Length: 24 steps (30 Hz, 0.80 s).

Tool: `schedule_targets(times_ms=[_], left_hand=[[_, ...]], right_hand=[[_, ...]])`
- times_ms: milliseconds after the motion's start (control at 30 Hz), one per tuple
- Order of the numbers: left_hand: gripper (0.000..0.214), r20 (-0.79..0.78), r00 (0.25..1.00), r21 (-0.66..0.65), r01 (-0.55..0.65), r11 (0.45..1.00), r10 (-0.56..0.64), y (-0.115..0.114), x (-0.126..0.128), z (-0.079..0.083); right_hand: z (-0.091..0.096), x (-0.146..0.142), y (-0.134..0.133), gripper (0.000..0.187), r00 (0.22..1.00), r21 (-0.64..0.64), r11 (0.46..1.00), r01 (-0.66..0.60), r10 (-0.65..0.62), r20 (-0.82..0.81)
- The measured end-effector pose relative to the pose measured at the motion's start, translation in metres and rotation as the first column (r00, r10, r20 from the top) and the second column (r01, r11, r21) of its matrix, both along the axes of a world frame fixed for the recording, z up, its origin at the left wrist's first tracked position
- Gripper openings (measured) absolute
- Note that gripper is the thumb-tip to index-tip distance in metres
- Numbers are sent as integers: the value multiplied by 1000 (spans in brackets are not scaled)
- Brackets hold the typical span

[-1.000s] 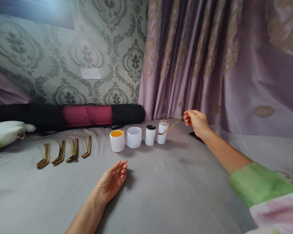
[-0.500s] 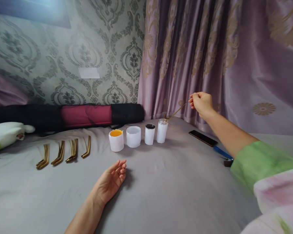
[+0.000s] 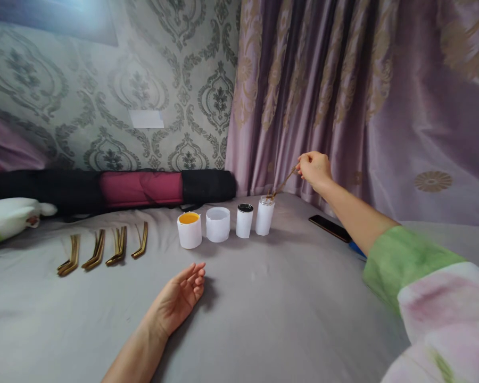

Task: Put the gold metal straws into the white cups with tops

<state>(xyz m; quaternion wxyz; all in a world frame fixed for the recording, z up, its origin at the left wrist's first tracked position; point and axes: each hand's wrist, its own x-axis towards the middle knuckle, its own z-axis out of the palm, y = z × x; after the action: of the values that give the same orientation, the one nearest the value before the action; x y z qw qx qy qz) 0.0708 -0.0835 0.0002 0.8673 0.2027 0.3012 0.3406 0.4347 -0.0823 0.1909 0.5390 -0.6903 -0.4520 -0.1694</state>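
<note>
My right hand [image 3: 314,169] is pinched on the end of a thin gold-coloured straw [image 3: 286,182], which slants down to the mouth of a tall white-wrapped jar [image 3: 265,218]. More thin gold ends poke out of that jar. My left hand [image 3: 182,299] rests on the grey sheet, palm partly up, with loosely curled fingers and nothing in them. Beyond it stand a white-wrapped container with a yellow-orange top [image 3: 189,234], a wide whitish cup [image 3: 218,226] and a narrow white-wrapped jar with a black rim [image 3: 244,222].
Several bundles of bent gold straws [image 3: 117,247] lie in a row at the left. A black and maroon roll [image 3: 143,189] runs along the wall. A white plush toy [image 3: 11,215] sits far left. The dark phone [image 3: 330,227] lies under my right forearm, near a purple curtain [image 3: 303,106].
My right hand has moved left, closer to the tall jar, with the straw still in its fingers. The left hand has stayed nearly still.
</note>
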Motion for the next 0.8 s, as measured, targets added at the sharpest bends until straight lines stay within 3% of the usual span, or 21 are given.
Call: schedule_targets(times_ms=[267, 800], left_hand=[[14, 3, 1000, 5, 3, 1000, -3, 1, 0, -1], [17, -11, 1000, -5, 2, 1000, -3, 1, 2, 1]], right_hand=[[-5, -7, 6, 20, 998, -59, 998, 23, -19, 64], [-41, -26, 16, 20, 994, -281, 960, 13, 18, 107]])
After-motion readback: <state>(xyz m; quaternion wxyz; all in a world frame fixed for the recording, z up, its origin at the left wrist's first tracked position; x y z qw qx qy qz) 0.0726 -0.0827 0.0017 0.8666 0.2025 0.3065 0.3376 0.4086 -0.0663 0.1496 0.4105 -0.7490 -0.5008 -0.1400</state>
